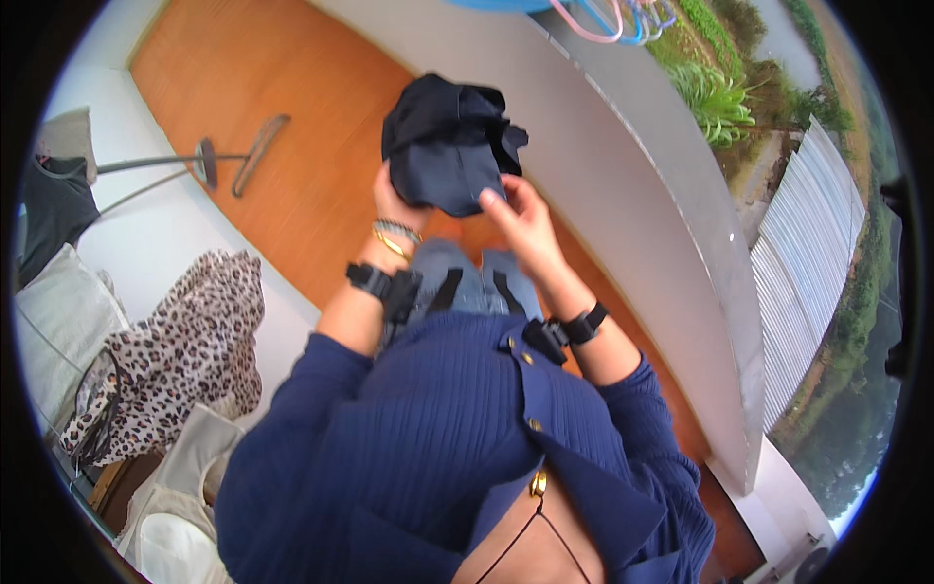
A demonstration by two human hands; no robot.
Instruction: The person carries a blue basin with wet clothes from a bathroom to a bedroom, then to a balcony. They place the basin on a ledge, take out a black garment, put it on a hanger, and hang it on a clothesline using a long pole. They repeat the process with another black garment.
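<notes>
A bundled piece of dark, nearly black cloth (449, 146) is held out in front of me above the floor. It may be a folded garment or a cap; its folds hide its full shape. My left hand (398, 197) supports it from below at its left side, with the fingers hidden behind the fabric. At the lower right edge my right hand (522, 215) pinches the cloth, thumb in front and index finger at its side. A bracelet and a gold-coloured band circle my left wrist, and black strapped devices sit on both forearms.
A pale parapet (642, 219) with a grey ledge curves along the right, with plants and a corrugated roof (810, 270) beyond. Hangers (620, 22) hang at the top. Leopard-print cloth (190, 343) and other laundry hang at left. A metal stand base (259, 157) rests on the orange-brown floor (292, 66).
</notes>
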